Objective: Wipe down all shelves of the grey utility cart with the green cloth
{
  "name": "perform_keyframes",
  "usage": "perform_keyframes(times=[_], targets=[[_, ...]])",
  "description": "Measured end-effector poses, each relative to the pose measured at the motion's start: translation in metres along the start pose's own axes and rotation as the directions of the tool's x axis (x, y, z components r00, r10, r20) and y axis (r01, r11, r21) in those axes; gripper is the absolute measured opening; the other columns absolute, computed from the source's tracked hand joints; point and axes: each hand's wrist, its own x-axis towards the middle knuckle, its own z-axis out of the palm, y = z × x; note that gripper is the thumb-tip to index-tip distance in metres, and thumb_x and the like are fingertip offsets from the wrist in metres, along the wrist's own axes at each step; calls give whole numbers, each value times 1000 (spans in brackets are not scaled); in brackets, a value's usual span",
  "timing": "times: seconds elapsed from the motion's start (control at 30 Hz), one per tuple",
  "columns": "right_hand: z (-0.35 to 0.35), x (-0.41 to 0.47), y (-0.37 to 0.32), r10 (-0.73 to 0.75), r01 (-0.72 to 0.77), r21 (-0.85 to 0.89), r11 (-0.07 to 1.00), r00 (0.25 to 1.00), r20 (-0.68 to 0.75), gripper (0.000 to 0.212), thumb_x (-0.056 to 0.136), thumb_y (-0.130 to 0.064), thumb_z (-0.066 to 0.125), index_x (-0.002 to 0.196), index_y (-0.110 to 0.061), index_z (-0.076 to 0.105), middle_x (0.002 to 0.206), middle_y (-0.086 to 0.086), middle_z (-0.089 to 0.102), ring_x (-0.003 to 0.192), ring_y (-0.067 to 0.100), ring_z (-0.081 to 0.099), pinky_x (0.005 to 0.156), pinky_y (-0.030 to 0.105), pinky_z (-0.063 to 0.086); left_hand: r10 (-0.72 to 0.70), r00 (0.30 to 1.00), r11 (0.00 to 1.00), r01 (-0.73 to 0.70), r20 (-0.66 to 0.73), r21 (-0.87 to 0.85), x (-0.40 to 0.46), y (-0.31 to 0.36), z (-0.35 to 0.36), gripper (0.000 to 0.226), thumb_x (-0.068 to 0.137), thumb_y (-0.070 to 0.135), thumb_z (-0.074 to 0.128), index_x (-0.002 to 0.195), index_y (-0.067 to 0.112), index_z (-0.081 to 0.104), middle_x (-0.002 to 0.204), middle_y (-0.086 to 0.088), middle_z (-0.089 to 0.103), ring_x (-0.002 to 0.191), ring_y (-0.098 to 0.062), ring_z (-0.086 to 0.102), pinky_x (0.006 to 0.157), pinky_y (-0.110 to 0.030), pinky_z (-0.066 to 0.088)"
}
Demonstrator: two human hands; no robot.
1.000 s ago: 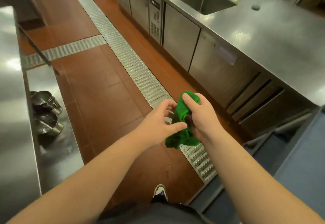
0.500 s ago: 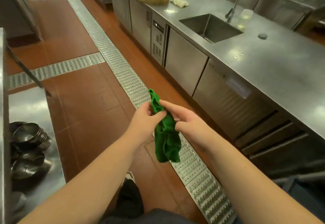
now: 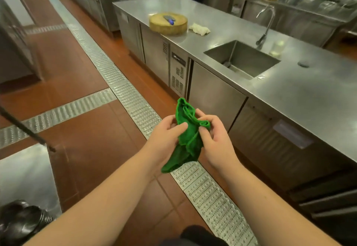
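While both hands pinch it, the green cloth (image 3: 188, 139) hangs bunched in mid-air over the floor drain grate (image 3: 210, 193). Left hand (image 3: 166, 139) grips its left side with thumb on top, right hand (image 3: 214, 139) pinches its hem. Steel surface (image 3: 309, 98) at right carries a sink (image 3: 241, 60), chopping block (image 3: 168, 23) and white rag (image 3: 199, 29) toward its far end.

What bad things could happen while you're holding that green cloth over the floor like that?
The bunched green cloth hangs loose below the left hand and right hand; if either grip slips, it could drop onto the perforated metal floor drain and get dirty. Also, both hands are busy and the eyes are down, so tripping along the red tiled floor seems possible.
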Motion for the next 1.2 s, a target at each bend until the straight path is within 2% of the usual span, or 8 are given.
perform_keyframes(times=[0.1,0.2,0.33,0.53,0.67,0.8,0.97,1.2], targets=[[4,55,6,140,-130,298,946,990,-14,25,104,-4,40,100,-20,59,117,4,68,111,24,64,87,36,54,52,996,982,-65,78,176,44,22,-5,39,87,9,69,123,15,55,115,-10,68,107,-27,67,91,-43,55],[4,110,10,248,-244,609,754,965,80,26,106,-9,32,105,-12,58,114,26,63,106,35,63,97,51,51,121,988,902,-150,98,405,92,37,-11,57,77,9,78,122,29,50,112,5,68,103,-7,67,87,-26,56],[0,185,20,255,-287,744,603,954,161,30,106,-10,29,111,-3,58,112,28,65,103,34,67,83,42,57,193,975,788,-221,109,575,164,47,-10,71,74,7,78,117,51,42,112,23,59,103,15,55,83,-7,47],[-28,300,31,320,-340,647,682,935,154,28,106,-13,31,112,-2,56,109,27,67,100,34,67,80,44,56,155,981,638,-188,114,747,283,86,-20,55,89,1,50,132,35,48,113,21,59,103,9,55,78,-4,45],[-48,372,43,336,-272,580,768,942,-3,29,105,-11,32,100,-8,60,101,22,67,101,34,62,95,55,48,135,990,693,-126,45,710,358,112,-36,42,89,2,50,119,30,59,102,13,67,94,-1,63,70,-15,53],[-73,428,52,316,-205,499,842,937,-149,31,106,-11,32,95,-13,61,91,14,70,87,27,65,79,43,54,164,986,725,-107,-19,680,430,128,-58,36,83,5,52,101,33,67,95,7,72,90,-14,69,81,-43,59],[-98,492,68,240,-100,439,893,930,-278,35,107,-9,30,94,-14,62,111,18,69,103,33,64,94,47,51,185,983,700,-123,-12,703,525,150,-83,31,85,8,54,97,32,69,94,7,73,90,-15,69,80,-44,59],[-121,570,97,105,-139,-18,990,818,-566,35,103,-8,39,93,-25,68,100,6,72,91,19,65,79,35,52,158,973,563,-226,165,795,681,185,-98,24,84,7,63,93,29,68,98,11,72,89,-11,67,81,-39,57]])
